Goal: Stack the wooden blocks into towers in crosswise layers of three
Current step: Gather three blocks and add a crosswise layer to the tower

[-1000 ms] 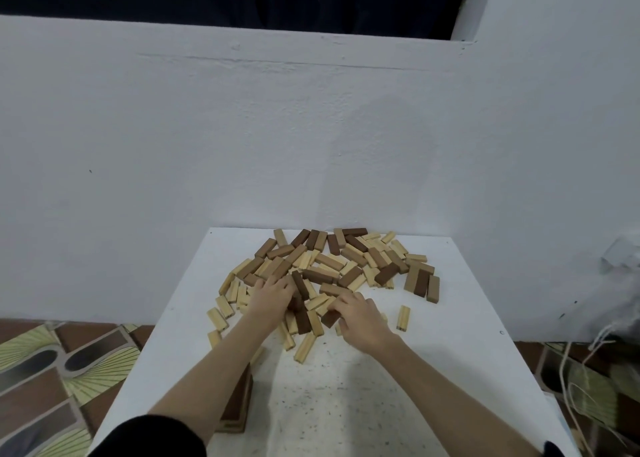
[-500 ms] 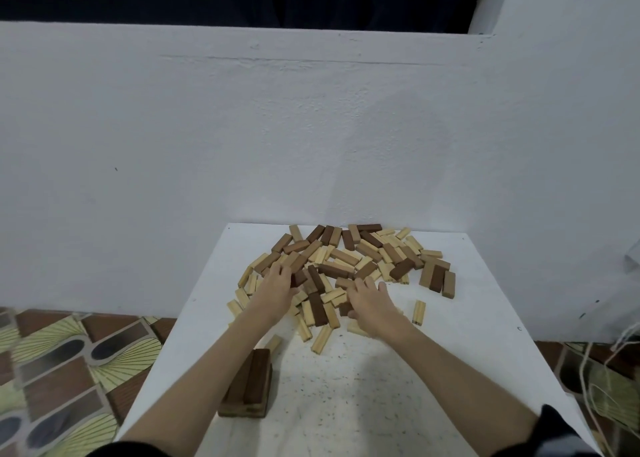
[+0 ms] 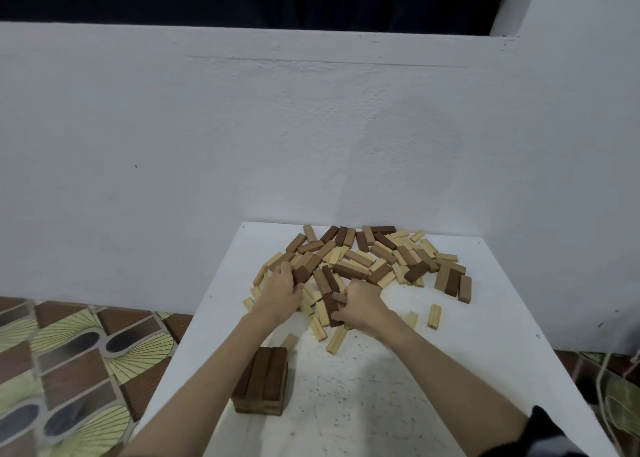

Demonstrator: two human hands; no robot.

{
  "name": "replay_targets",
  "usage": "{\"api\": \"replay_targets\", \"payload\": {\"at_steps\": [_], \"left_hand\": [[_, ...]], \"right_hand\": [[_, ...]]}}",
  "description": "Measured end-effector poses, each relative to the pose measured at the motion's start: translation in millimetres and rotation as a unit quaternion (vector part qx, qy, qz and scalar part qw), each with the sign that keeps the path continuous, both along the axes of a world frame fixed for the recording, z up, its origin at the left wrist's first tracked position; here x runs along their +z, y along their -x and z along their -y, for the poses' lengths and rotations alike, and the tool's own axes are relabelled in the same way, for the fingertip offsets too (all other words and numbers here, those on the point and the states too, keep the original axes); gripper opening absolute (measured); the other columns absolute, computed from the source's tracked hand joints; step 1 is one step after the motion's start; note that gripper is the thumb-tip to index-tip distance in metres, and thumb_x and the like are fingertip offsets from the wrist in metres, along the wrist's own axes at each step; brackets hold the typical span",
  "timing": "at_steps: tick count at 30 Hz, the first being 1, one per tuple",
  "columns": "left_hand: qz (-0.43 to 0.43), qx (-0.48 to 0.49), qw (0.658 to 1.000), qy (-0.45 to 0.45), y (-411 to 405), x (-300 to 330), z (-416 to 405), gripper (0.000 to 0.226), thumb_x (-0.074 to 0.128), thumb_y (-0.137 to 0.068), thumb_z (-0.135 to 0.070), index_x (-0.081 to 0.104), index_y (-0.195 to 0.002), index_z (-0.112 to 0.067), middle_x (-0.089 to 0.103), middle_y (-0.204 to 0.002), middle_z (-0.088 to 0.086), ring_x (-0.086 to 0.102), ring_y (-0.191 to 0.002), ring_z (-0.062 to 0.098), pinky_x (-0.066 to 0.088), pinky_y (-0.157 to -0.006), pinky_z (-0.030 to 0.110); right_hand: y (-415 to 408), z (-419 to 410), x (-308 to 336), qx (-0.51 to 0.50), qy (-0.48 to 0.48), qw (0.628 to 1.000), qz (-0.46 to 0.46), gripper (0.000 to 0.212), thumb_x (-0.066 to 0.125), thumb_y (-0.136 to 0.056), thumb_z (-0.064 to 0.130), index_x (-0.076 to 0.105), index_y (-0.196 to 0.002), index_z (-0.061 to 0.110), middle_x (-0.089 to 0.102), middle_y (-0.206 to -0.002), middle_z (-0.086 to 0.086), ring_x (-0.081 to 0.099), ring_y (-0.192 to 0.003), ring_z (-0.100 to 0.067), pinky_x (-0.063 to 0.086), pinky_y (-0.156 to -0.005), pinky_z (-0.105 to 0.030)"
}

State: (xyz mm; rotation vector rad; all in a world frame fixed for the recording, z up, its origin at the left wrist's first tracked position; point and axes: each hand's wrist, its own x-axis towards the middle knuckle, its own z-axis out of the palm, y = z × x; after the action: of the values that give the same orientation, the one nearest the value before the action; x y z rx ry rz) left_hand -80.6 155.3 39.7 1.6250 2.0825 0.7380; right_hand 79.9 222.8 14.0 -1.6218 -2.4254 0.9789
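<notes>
I see both hands reaching into the pile of wooden blocks [image 3: 367, 262], which is spread over the far half of the white counter [image 3: 467, 352], from near its far edge down toward the middle. Light, mid-brown and dark blocks lie mixed and overlapping there.

My left hand [image 3: 282, 292] is at the pile's left side, fingers curled round a dark block [image 3: 302, 274] at its near end. My right hand [image 3: 362, 304] is at the near edge of the pile, fingers and thumb curled onto another dark block [image 3: 331, 308] that lies pointing toward me; how firmly it grips I cannot tell.

Near the counter's left edge, closer to me, stands the started tower [image 3: 263, 384]: a top layer of three dark brown blocks side by side, running away from me, with lower layers under it, the bottom one paler. My left forearm passes just beside it.

A few loose light blocks lie apart from the pile: one [image 3: 434, 315] standing toward the right side, one [image 3: 336, 339] between the pile and the tower.

Beyond the counter's far edge is a white wall [image 3: 311, 127]; patterned floor tiles [image 3: 69, 359] show to the left.
</notes>
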Motion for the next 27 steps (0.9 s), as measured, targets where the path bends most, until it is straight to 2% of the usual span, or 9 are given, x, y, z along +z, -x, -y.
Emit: {"api": "replay_targets", "payload": {"at_steps": [2, 5, 9, 13, 15, 17, 22, 25, 27], "left_hand": [[0.034, 0.016, 0.999, 0.010, 4.5, 1.9, 4.1, 0.026, 0.044, -0.095, -0.013, 0.040, -0.119, -0.002, 0.050, -0.111, 0.009, 0.050, -0.096, 0.021, 0.043, -0.077, 0.031], [0.038, 0.021, 0.999, 0.022, 14.3, 4.3, 11.3, 0.016, 0.042, -0.096, -0.013, 0.041, -0.110, -0.006, 0.051, -0.106, 0.007, 0.051, -0.092, 0.021, 0.041, -0.069, 0.024], [0.033, 0.027, 0.999, 0.026, 24.3, 4.1, 17.3, 0.008, 0.040, -0.097, -0.014, 0.041, -0.105, -0.011, 0.052, -0.095, 0.006, 0.048, -0.077, 0.016, 0.034, -0.056, 0.018], [0.040, 0.024, 0.999, 0.017, 19.2, 4.1, 19.8, 0.010, 0.041, -0.097, -0.013, 0.042, -0.106, -0.009, 0.049, -0.094, 0.004, 0.046, -0.075, 0.014, 0.031, -0.054, 0.018], [0.054, 0.021, 0.998, 0.010, 12.9, 5.6, 19.9, 0.005, 0.042, -0.096, -0.013, 0.041, -0.099, -0.010, 0.048, -0.092, 0.005, 0.046, -0.074, 0.013, 0.032, -0.055, 0.019], [0.083, 0.007, 0.996, 0.002, 6.6, 8.4, 18.7, 0.013, 0.042, -0.091, -0.017, 0.041, -0.100, -0.009, 0.047, -0.090, 0.006, 0.045, -0.075, 0.015, 0.037, -0.058, 0.021], [0.132, -0.004, 0.991, -0.026, -27.1, 15.9, 17.9, 0.017, 0.034, -0.094, -0.007, 0.033, -0.111, -0.006, 0.043, -0.087, 0.003, 0.043, -0.073, 0.012, 0.036, -0.059, 0.024], [0.107, -0.019, 0.993, -0.044, -54.2, 14.6, 18.9, 0.021, 0.040, -0.093, -0.006, 0.036, -0.113, -0.002, 0.045, -0.104, 0.011, 0.046, -0.091, 0.020, 0.040, -0.074, 0.028], [0.070, -0.045, 0.995, -0.049, -72.1, 8.1, 21.2, 0.027, 0.045, -0.092, -0.007, 0.040, -0.119, -0.002, 0.041, -0.115, 0.011, 0.042, -0.097, 0.019, 0.037, -0.081, 0.024]], "right_hand": [[3.2, 3.0, -5.0, 0.008, 0.002, 0.999, 0.031, 0.037, 0.078, -0.072, 0.031, 0.043, -0.072, 0.020, 0.066, -0.112, -0.002, 0.066, -0.095, -0.021, 0.056, -0.074, -0.035], [3.2, 3.2, -2.9, 0.018, -0.028, 0.995, 0.095, 0.043, 0.077, -0.073, 0.039, 0.042, -0.086, 0.019, 0.062, -0.104, 0.002, 0.063, -0.095, -0.022, 0.051, -0.074, -0.033], [4.8, 0.3, -3.3, 0.032, -0.093, 0.980, 0.172, 0.030, 0.062, -0.081, 0.022, 0.051, -0.108, 0.015, 0.057, -0.103, -0.004, 0.057, -0.103, -0.027, 0.045, -0.086, -0.037], [6.3, 3.7, -5.2, 0.064, -0.160, 0.968, 0.182, 0.020, 0.057, -0.084, 0.025, 0.056, -0.100, 0.014, 0.062, -0.096, -0.005, 0.060, -0.095, -0.025, 0.040, -0.076, -0.032], [3.0, 4.5, -5.0, 0.039, -0.164, 0.975, 0.148, 0.016, 0.061, -0.083, 0.026, 0.056, -0.091, 0.013, 0.059, -0.087, -0.004, 0.061, -0.086, -0.023, 0.044, -0.070, -0.028], [-4.3, 5.2, -4.6, -0.025, -0.127, 0.989, 0.067, 0.025, 0.067, -0.079, 0.033, 0.057, -0.089, 0.012, 0.061, -0.086, -0.001, 0.060, -0.080, -0.019, 0.051, -0.065, -0.028], [-39.9, 9.7, 2.2, -0.106, -0.062, 0.990, -0.074, 0.031, 0.070, -0.079, 0.032, 0.058, -0.104, 0.019, 0.057, -0.092, 0.007, 0.055, -0.080, -0.014, 0.041, -0.064, -0.024], [-63.9, 17.2, 5.1, -0.128, -0.048, 0.987, -0.087, 0.022, 0.069, -0.079, 0.027, 0.058, -0.092, 0.013, 0.056, -0.075, 0.003, 0.053, -0.066, -0.013, 0.038, -0.053, -0.024], [-79.8, 26.0, 6.0, -0.143, -0.036, 0.983, -0.109, 0.016, 0.070, -0.079, 0.022, 0.055, -0.080, 0.015, 0.053, -0.069, 0.003, 0.049, -0.059, -0.010, 0.034, -0.049, -0.024]]}}
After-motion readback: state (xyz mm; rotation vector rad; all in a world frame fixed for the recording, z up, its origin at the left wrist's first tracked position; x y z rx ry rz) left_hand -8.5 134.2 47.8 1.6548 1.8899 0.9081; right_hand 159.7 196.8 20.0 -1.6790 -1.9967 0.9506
